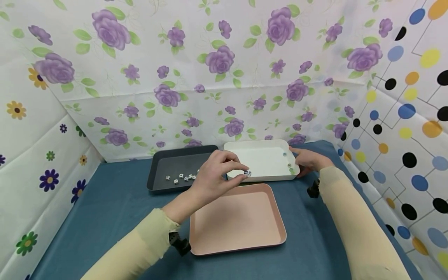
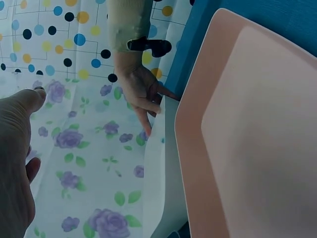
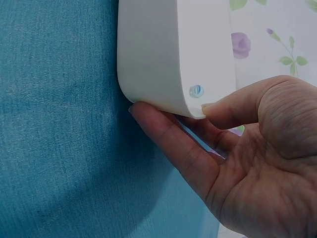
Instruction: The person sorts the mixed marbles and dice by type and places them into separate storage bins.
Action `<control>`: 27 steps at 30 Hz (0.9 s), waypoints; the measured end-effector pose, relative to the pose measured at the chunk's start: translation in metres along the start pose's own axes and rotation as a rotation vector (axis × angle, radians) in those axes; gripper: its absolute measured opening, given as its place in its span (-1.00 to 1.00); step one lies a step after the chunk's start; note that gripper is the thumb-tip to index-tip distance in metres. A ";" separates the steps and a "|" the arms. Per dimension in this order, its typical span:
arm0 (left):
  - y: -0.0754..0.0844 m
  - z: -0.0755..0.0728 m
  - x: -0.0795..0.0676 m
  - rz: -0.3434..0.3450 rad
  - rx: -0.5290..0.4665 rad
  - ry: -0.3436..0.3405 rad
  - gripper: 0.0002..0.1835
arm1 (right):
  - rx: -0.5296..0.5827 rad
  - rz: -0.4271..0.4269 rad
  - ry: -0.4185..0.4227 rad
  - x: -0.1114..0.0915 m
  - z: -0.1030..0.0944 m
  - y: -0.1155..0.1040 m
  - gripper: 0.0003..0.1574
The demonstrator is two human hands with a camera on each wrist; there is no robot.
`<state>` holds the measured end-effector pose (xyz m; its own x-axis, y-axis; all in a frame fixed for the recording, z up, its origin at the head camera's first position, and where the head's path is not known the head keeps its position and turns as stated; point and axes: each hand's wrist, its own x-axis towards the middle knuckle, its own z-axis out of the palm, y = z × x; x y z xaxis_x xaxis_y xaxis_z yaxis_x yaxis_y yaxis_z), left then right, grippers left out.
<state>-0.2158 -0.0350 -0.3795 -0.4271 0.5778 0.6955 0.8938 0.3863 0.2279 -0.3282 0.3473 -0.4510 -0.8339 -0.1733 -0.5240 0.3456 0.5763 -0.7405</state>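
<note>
Between thumb and fingertips my left hand (image 1: 217, 171) pinches a small white die (image 1: 247, 173) with dark pips, held over the near left part of the white tray (image 1: 257, 155). In the left wrist view the die is hidden. My right hand (image 1: 310, 160) grips the right end of that tray. Its thumb (image 3: 233, 110) lies at the rim and the other fingers go round the outside of the wall. Several clear glass marbles (image 1: 289, 165) with coloured swirls lie inside the tray near that end. To the left, a dark grey tray (image 1: 162, 167) holds several white dice (image 1: 181, 175).
A pink tray (image 1: 241, 217) lies in front on the blue tablecloth (image 1: 115, 217), partly under my left forearm. Behind the trays rises a flowered cloth wall (image 1: 196, 105). A dotted cloth (image 1: 402, 155) borders the right side, another flowered one (image 1: 42, 186) the left.
</note>
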 end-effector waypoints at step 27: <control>-0.030 -0.047 -0.020 -0.085 0.073 0.055 -0.79 | 0.012 -0.014 -0.011 0.002 0.000 0.002 0.12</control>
<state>-0.2270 -0.0920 -0.3683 -0.4910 0.5009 0.7127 0.8415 0.4845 0.2392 -0.3296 0.3484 -0.4536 -0.8337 -0.1901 -0.5184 0.3393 0.5643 -0.7526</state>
